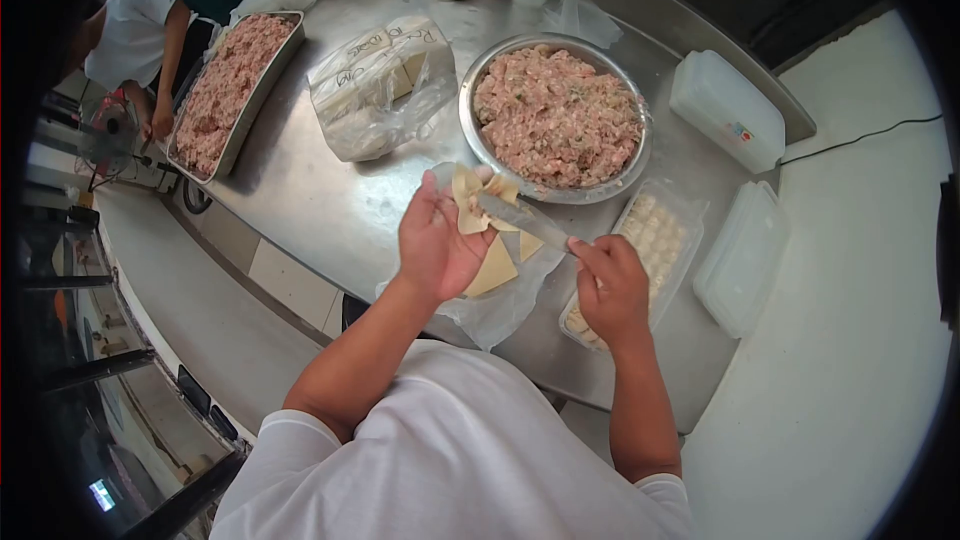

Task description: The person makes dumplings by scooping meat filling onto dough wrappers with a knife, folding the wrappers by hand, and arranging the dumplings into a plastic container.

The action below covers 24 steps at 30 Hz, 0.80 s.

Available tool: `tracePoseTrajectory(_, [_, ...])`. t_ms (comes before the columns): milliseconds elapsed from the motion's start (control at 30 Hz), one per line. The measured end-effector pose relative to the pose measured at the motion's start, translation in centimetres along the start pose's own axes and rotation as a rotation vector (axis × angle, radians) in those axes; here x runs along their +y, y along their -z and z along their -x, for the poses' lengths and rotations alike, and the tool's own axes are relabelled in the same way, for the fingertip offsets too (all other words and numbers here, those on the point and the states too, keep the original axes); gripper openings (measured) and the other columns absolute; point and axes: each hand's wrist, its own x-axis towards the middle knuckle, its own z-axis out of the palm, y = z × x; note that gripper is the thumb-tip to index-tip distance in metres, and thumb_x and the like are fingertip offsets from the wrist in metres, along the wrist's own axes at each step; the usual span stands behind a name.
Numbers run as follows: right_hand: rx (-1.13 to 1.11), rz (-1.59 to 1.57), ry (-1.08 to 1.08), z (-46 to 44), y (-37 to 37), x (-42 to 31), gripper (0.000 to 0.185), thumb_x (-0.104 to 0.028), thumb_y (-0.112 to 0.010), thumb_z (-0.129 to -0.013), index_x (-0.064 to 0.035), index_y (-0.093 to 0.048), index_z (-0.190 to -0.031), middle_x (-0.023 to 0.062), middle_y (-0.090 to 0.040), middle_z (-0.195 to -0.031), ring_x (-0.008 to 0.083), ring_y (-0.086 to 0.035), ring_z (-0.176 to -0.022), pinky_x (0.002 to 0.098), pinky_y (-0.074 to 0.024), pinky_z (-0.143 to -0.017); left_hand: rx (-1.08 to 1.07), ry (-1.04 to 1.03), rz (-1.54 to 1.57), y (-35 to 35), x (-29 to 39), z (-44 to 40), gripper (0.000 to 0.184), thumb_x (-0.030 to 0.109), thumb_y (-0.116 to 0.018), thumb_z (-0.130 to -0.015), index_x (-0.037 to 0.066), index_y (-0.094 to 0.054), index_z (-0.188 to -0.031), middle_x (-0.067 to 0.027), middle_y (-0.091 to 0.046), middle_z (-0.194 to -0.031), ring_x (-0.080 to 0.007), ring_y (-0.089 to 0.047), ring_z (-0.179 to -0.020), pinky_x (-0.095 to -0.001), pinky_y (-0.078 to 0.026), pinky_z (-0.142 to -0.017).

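Observation:
My left hand [432,245] cups a pale yellow dumpling wrapper [466,198], its edges raised around the middle. My right hand [613,290] grips a flat metal spreading knife [535,225], whose tip rests inside the wrapper. How much filling lies there is hard to make out. Below both hands, more square wrappers [492,272] lie on a clear plastic sheet [490,322]. Just beyond my hands stands a steel bowl [467,130] heaped with minced meat mix [556,115]. Partly behind my right hand, a clear plastic tray [572,328] holds rows of filled dumplings [655,230].
A wrapped wrapper pack [365,105] lies on the steel table [300,165], left of the bowl. At far left, a metal pan [240,130] holds minced meat [235,80], beside another person [140,35]. Plastic containers [728,110] and a lid [742,258] line the right side.

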Motion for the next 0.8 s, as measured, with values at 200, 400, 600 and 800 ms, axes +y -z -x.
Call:
tracePoseTrajectory(200, [-0.094, -0.12, -0.149, 0.6, 3.3, -1.5, 0.024, 0.001, -0.065, -0.085, -0.0071, -0.074, -0.105, 0.0099, -0.063, -0.088, 0.0271, -0.064, -0.073, 0.0378, -0.0528, -0.066, 0.026, -0.02, -0.867, 1.3, -1.4, -0.3, 0.041, 0.009, -0.07, -0.094, 0.006, -0.053, -0.132, -0.0091, -0.063, -0.124, -0.0245, -0.062, -0.121, -0.0389, -0.05, -0.105])
tracePoseTrajectory(400, [-0.242, 0.018, -0.245, 3.8, 5.1, -1.0, 0.021, 0.0, -0.066, -0.084, -0.0052, -0.074, -0.103, 0.0103, -0.065, -0.09, 0.0296, -0.067, -0.078, 0.0371, -0.0535, -0.068, -0.146, -0.136, -1.896, -0.2, -3.3, -0.3, 0.046, 0.004, -0.083, -0.074, 0.003, -0.062, -0.115, -0.0141, -0.07, -0.101, -0.0266, -0.07, -0.097, -0.0357, -0.053, -0.086])
tracePoseTrajectory(600, [-0.005, -0.201, -0.593, 8.0, 8.3, 0.8, 0.012, -0.006, -0.071, -0.089, -0.0049, -0.073, -0.1, 0.004, -0.063, -0.084, 0.0176, -0.063, -0.072, 0.0306, -0.0507, -0.067, -0.247, -0.008, -1.728, 0.4, -6.5, -1.5, 0.022, 0.011, -0.075, -0.09, 0.001, -0.063, -0.105, -0.0086, -0.068, -0.091, -0.0205, -0.069, -0.086, -0.0347, -0.055, -0.076])
tracePoseTrajectory(800, [0.208, -0.733, -0.787, 12.2, 0.6, -0.5, 0.016, -0.016, -0.074, -0.093, -0.0033, -0.067, -0.101, -0.0006, -0.061, -0.087, 0.0095, -0.053, -0.06, 0.0243, -0.0449, -0.056, -0.331, 0.2, -1.471, -0.1, -12.6, 0.1, 0.03, 0.032, -0.066, -0.102, 0.002, -0.065, -0.102, -0.0024, -0.063, -0.089, -0.0087, -0.061, -0.082, -0.0245, -0.051, -0.071])
